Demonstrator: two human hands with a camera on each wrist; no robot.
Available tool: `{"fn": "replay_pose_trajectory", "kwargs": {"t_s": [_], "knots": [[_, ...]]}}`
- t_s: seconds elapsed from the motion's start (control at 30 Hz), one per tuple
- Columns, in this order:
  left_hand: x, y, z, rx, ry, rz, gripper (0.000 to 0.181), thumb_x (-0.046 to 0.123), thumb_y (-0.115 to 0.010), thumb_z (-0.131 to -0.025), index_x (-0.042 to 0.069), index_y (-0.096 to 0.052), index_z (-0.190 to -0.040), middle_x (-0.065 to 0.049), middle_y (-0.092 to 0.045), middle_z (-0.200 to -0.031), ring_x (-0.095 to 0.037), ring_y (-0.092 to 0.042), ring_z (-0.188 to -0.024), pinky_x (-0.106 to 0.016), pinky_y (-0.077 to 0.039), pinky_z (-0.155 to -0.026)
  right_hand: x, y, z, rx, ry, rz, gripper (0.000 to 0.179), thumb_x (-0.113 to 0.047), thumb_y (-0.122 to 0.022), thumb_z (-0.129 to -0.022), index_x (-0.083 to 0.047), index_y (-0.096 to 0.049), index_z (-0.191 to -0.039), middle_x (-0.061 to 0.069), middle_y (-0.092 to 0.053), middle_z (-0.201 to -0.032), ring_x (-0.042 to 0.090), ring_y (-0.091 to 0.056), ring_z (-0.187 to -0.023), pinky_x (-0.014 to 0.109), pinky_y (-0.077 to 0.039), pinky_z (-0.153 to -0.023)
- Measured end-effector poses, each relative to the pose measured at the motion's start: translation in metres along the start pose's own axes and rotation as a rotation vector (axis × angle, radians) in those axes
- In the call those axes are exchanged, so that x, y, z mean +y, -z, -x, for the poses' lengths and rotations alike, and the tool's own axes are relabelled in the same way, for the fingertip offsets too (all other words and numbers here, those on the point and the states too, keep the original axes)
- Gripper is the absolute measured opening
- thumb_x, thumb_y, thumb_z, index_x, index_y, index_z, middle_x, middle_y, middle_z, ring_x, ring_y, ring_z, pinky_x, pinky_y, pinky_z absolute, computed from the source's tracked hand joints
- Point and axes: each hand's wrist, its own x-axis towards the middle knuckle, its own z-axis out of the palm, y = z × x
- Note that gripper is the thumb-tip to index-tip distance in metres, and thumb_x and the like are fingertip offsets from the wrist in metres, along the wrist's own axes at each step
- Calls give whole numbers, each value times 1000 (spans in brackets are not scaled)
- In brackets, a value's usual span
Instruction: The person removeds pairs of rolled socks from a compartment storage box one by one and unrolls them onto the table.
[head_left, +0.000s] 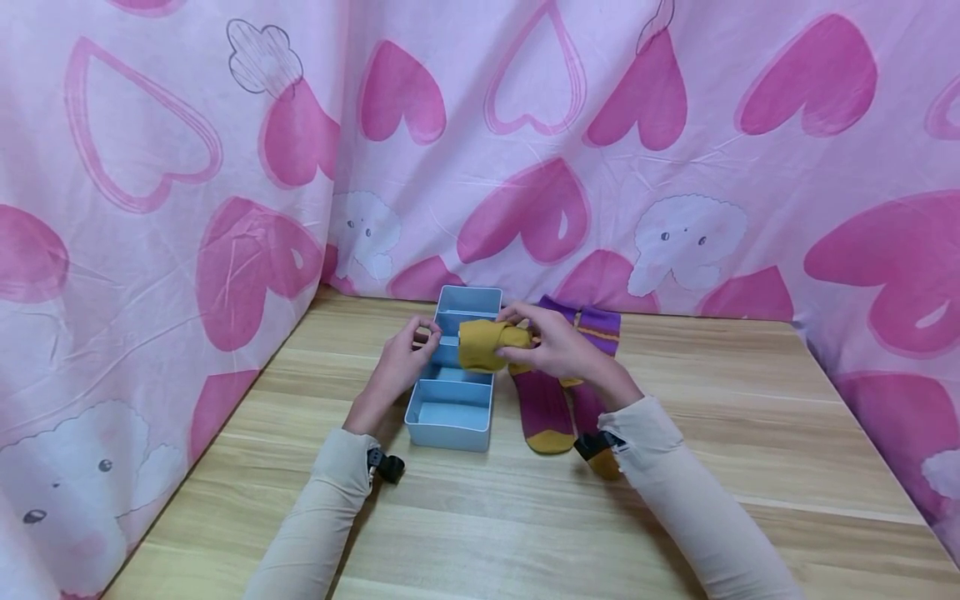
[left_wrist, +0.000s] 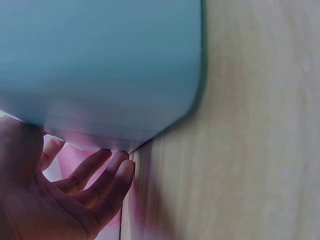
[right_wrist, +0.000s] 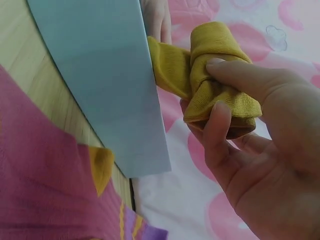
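In the head view my right hand (head_left: 551, 340) holds a folded mustard-yellow sock bundle (head_left: 482, 345) over the right side of a blue divided box (head_left: 450, 437). Thumb and fingers pinch the bundle (right_wrist: 220, 75) in the right wrist view, where a flat yellow end reaches to the box's edge. At the box's left rim is my left hand (head_left: 401, 358), its fingers loosely bent with nothing seen between them. The left wrist view has its fingertips right at the box wall (left_wrist: 100, 65); part of that hand is hidden behind the wall.
Maroon socks (head_left: 543, 412) with mustard toes and purple striped cuffs (head_left: 600, 321) lie right of the box, partly under my right arm. The wooden table (head_left: 480, 525) meets a pink heart-print curtain (head_left: 525, 208) at the back and left. Each wrist wears a black strap.
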Motion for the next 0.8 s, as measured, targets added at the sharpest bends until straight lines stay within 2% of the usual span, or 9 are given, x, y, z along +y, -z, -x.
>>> {"fn": "replay_pose_trajectory", "kwargs": {"t_s": [0.1, 0.17, 0.37, 0.53, 0.63, 0.73, 0.8], "knots": [[0, 0, 1, 7, -3, -3, 21, 38, -58, -112, 24, -59, -127, -17, -68, -138, -39, -66, -129, -61, -54, -112, 3, 3, 6, 14, -22, -23, 39, -22, -84, -97, -29, -66, -132, 5, -67, -132, 31, -69, -107, 38, -65, -70], [0, 1, 1, 6, -2, 1, 22, 38, -58, -112, 23, -59, -128, -17, -68, -139, -39, -66, -129, -61, -54, -112, 6, 5, 9, 21, -33, -41, 40, -22, -84, -97, -31, -66, -132, 4, -68, -132, 31, -69, -110, 38, -65, -70], [0, 0, 1, 2, 6, 3, 22, 38, -58, -112, 24, -59, -129, -17, -67, -140, -40, -66, -129, -61, -54, -112, 14, 14, 20, 49, -25, -55, 42, -22, -86, -95, -24, -67, -132, 6, -69, -132, 35, -71, -118, 38, -66, -89], [-1, 0, 0, 2, 5, -2, 21, 39, -58, -112, 25, -59, -129, -17, -67, -141, -40, -66, -128, -61, -55, -111, 23, 22, 33, 66, -24, -54, 42, -22, -86, -95, -20, -67, -132, 8, -69, -132, 36, -71, -118, 39, -65, -86], [-1, 0, 0, -2, 9, -2, 21, 39, -58, -112, 26, -59, -129, -17, -66, -142, -40, -66, -129, -61, -55, -111, 29, 27, 40, 71, -14, -36, 42, -21, -85, -96, -17, -67, -133, 9, -69, -132, 35, -68, -121, 39, -63, -89], [-1, 0, 1, -2, 7, -5, 22, 39, -57, -112, 25, -58, -129, -17, -66, -141, -40, -66, -129, -61, -55, -110, 35, 32, 47, 84, -20, 5, 41, -23, -85, -96, -19, -67, -133, 6, -71, -128, 31, -66, -122, 40, -61, -94], [0, 0, 1, -1, 5, -8, 22, 39, -57, -112, 25, -59, -129, -18, -67, -141, -40, -67, -128, -61, -56, -110, 38, 36, 52, 82, -35, 18, 41, -24, -85, -96, -21, -66, -132, 5, -70, -126, 30, -66, -119, 40, -61, -93]]}}
